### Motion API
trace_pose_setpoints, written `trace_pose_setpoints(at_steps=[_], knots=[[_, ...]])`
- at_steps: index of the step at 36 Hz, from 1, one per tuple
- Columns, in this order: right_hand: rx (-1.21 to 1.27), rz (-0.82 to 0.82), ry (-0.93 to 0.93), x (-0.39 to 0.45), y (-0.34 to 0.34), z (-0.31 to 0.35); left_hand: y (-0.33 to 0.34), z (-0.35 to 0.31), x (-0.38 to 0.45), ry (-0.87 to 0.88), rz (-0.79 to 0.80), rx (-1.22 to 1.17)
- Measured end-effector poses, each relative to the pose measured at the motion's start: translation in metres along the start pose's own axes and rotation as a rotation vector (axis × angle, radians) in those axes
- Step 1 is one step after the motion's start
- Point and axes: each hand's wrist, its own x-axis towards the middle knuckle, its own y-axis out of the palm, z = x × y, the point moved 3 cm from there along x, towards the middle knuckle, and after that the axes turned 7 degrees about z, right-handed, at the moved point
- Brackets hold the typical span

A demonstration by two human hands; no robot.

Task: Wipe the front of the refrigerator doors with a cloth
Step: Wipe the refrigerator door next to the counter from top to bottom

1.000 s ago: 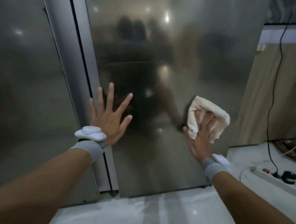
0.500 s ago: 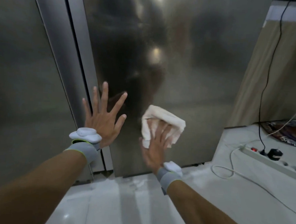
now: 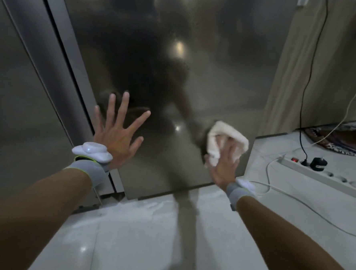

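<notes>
The steel right refrigerator door [image 3: 209,53] fills the upper middle, and the left door [image 3: 18,104] fills the left side. A dark seam runs between them. My right hand [image 3: 223,164] presses a folded cream cloth [image 3: 225,135] flat against the right door's lower right corner, close to its bottom edge. My left hand [image 3: 116,135] rests palm-flat with fingers spread on the right door, just beside the seam. It holds nothing. Both wrists wear grey bands with white devices.
A white tiled floor [image 3: 146,237] lies below the doors. A white power strip [image 3: 320,177] with a black plug and trailing cables lies on the floor at right. A beige curtain [image 3: 322,70] hangs beside the refrigerator, with a patterned rug [image 3: 343,143] beyond.
My right hand has swept the cloth from the door's right side to the middle and back to the lower right corner. The view has tilted down. My left hand stays planted.
</notes>
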Motion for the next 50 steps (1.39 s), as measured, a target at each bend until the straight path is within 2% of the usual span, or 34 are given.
trace_pose_setpoints(at_steps=[2,4,7,11,14,16,21,23,30,35,41,44,50], knots=[[0.355,-0.068,0.261,0.004,-0.018,-0.005,0.003,-0.004,-0.001,0.022,0.027,0.004],[0.591,-0.122,0.444,0.007,-0.029,-0.012,0.006,-0.006,-0.002,0.046,0.054,-0.001],[0.619,-0.129,0.569,-0.004,-0.027,-0.009,0.009,-0.006,-0.003,0.055,0.064,0.014],[0.590,-0.056,0.534,-0.039,0.018,0.032,0.010,-0.004,-0.003,0.062,0.092,0.031],[0.582,0.015,0.427,-0.066,0.050,0.071,0.007,-0.001,-0.003,0.085,0.125,0.060],[0.454,0.148,0.356,-0.082,0.075,0.096,0.004,0.001,-0.006,0.072,0.142,0.057],[0.405,0.674,0.156,-0.125,0.114,0.158,-0.011,0.012,-0.012,0.019,0.130,-0.017],[0.435,0.715,0.094,-0.133,0.107,0.178,-0.020,0.018,-0.013,0.005,0.117,-0.047],[0.798,0.410,0.178,-0.107,0.038,0.225,-0.053,0.041,-0.018,-0.090,0.071,-0.166],[1.077,0.217,0.007,-0.078,-0.045,0.268,-0.095,0.065,-0.007,-0.116,-0.020,-0.187],[1.408,0.101,-0.133,-0.046,-0.146,0.315,-0.156,0.090,0.033,-0.133,-0.187,-0.234],[1.457,0.028,-0.197,-0.037,-0.194,0.338,-0.193,0.093,0.054,-0.089,-0.243,-0.205],[1.478,0.030,-0.330,-0.022,-0.273,0.379,-0.271,0.095,0.099,-0.058,-0.344,-0.183]])
